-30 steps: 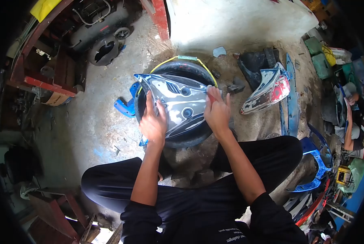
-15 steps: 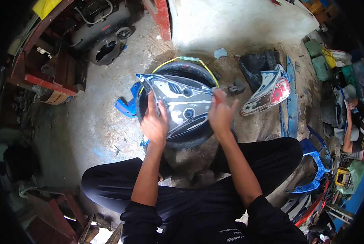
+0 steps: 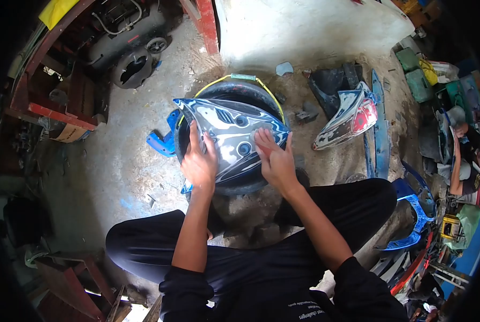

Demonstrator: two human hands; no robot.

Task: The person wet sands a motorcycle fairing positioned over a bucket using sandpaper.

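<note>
A glossy motorcycle fairing panel (image 3: 226, 140), patchy grey, white and dark with blue tips and two round holes, lies across a black bucket (image 3: 250, 186). My left hand (image 3: 198, 165) grips its left part, index finger and thumb stretched over the surface, the other fingers partly hidden. On the panel's right part, near the two holes, my right hand (image 3: 277, 163) rests palm down with its fingers extended and spread. I cannot see anything beneath that palm. The bucket's yellow handle (image 3: 211, 86) arches behind the panel.
A blue plastic part (image 3: 162, 142) lies left of the bucket. At right are another patchy red-and-white fairing (image 3: 350, 121), a long blue strip (image 3: 378, 129) and a blue frame-like part (image 3: 414, 225). Another person's arm (image 3: 456, 163) shows at the far right. A compressor tank (image 3: 127, 45) stands upper left.
My right hand has come down and left from the panel's right edge, and its fingers now lie flat on the surface. My left hand keeps its hold. The view has shifted slightly.
</note>
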